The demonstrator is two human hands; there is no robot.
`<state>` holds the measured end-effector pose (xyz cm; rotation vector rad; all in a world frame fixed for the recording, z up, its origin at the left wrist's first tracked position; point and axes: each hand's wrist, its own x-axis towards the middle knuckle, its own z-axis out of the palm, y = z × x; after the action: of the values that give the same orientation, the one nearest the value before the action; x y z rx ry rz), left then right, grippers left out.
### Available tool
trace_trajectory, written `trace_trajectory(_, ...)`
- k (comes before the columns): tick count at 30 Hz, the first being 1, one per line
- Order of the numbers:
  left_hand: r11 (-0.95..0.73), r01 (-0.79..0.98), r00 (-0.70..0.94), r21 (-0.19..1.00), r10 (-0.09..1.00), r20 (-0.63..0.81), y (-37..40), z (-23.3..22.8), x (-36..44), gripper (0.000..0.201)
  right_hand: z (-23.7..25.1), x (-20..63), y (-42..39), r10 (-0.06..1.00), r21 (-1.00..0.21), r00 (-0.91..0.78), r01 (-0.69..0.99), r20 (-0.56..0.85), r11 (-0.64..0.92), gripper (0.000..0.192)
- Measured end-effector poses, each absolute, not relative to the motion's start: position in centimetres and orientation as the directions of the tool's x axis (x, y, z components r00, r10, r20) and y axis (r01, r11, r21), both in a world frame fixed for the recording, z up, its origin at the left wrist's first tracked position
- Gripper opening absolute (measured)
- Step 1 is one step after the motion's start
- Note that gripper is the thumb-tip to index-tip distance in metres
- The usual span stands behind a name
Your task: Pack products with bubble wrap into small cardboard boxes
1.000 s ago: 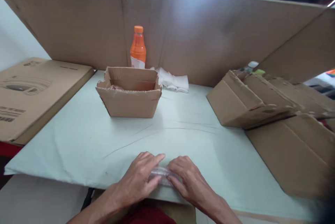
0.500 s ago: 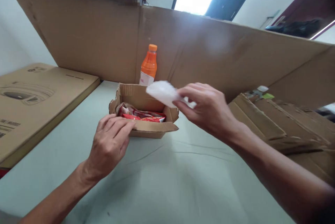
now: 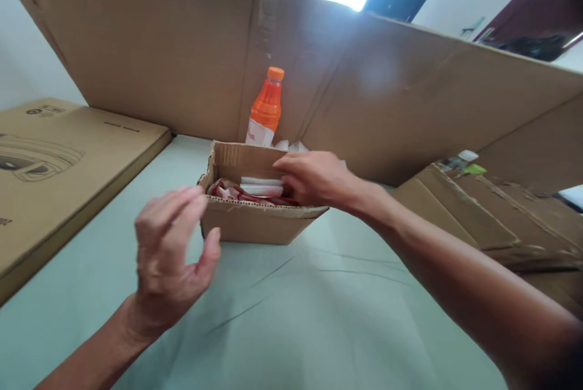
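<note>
My left hand (image 3: 170,250) hovers blurred in front of the left corner of a small open cardboard box (image 3: 255,223). Its fingers and thumb are spread, holding nothing. Over the box's right side, my right hand (image 3: 314,177) reaches in with curled fingers, the lower ones partly hidden. By its thumb and fingertips lies a flat white item (image 3: 262,188); whether they grip it cannot be seen. Beneath it inside the box is a red and pale printed packet (image 3: 230,189).
Behind the box stands an orange-capped bottle of orange drink (image 3: 266,110), with crumpled white plastic (image 3: 296,146) beside it. A tall cardboard panel (image 3: 173,50) backs the table. On the left lies a large flat carton (image 3: 91,159); at right are cardboard boxes (image 3: 460,208) with bottles.
My right hand has gone down from above into the box's right side, and a white item now lies inside. My left hand has let go of the box's front edge and moved left.
</note>
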<state>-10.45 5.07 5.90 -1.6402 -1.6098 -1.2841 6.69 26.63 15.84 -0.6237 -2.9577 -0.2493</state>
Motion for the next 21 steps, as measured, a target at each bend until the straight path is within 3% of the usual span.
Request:
trace_trajectory(2, -0.105, 0.897, -0.33, 0.429, 0.486, 0.809, 4.2, 4.7, -11.7, 0.079, 16.2, 11.5, 25.9, 0.433, 0.03, -0.783, 0.497, 0.446, 0.867, 0.017)
trace_trajectory(4, -0.051, 0.789, -0.476, 0.612, 0.579, 0.662, 3.9, 2.7, -13.0, 0.075, 14.7, 15.8, 25.0, 0.531, -0.139, -0.637, 0.559, 0.559, 0.817, 0.017)
trace_trajectory(6, -0.032, 0.657, -0.53, 0.753, 0.691, 0.492, 4.4, 0.5, -14.0, 0.078, 11.5, 18.0, 24.0, 0.642, -0.315, -0.594, 0.566, 0.485, 0.762, 0.025)
trace_trajectory(8, -0.068, 0.512, -0.516, 0.856, 0.773, 0.37, 5.9, -1.1, -14.6, 0.085, 7.6, 17.6, 23.2, 0.677, -0.435, -0.637, 0.525, 0.37, 0.732, 0.044)
trace_trajectory(10, -0.121, 0.366, -0.481, 0.923, 0.825, 0.299, 7.8, -1.6, -14.5, 0.086, 4.7, 15.4, 22.8, 0.697, -0.518, -0.644, 0.498, 0.317, 0.696, 0.047)
trace_trajectory(14, -0.12, 0.291, -0.521, 0.949, 0.812, 0.263, 10.4, -0.6, -11.6, 0.071, 3.0, 13.3, 23.4, 0.785, -0.617, -0.557, 0.525, 0.272, 0.586, 0.031)
trace_trajectory(17, -0.11, 0.448, -0.501, 0.887, 0.791, 0.351, 8.7, -0.6, -6.9, 0.07, 3.3, 17.3, 23.7, 0.818, -0.691, -0.53, 0.505, 0.224, 0.517, 0.03)
trace_trajectory(21, -0.157, 0.651, -0.308, 0.742, 0.839, 0.449, 1.6, -2.0, -1.5, 0.078, 3.4, 23.0, 22.0, 0.803, -0.824, -0.569, 0.361, 0.176, 0.437, 0.033)
